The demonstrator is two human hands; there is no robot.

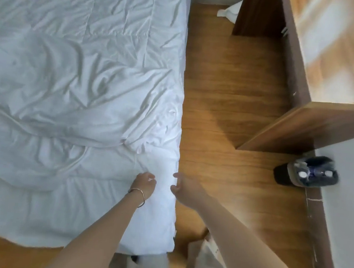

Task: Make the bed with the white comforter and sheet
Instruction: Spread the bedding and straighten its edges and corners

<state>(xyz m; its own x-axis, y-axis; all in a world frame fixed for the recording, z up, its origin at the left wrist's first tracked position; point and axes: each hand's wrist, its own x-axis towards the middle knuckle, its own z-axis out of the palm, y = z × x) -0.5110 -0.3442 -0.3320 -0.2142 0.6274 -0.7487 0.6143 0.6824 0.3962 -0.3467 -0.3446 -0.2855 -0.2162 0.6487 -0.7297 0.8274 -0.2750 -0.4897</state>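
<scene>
At the bed's near right corner, about six o'clock in the view, we find both hands on the white bedding. The left hand [144, 184] has its fingers curled into the comforter [70, 105] on top; the bracelet [138, 195] sits at its wrist. The right hand [182, 188] is at the edge, thumb and fingers curled with a gap between them; we cannot tell whether cloth is pinched there. The comforter lies bunched from nine o'clock toward centre, smoother toward twelve.

We judge the step to be squaring this corner. Done well, both hands take a firm hold of the edge, draw it toward the corner and along the side, then smooth the folds outward.

We cannot separate sheet from comforter; both are white. The bed's left side and head are cut off. A dark object [307, 171] at three o'clock by the desk [332, 62] is blurred.
</scene>
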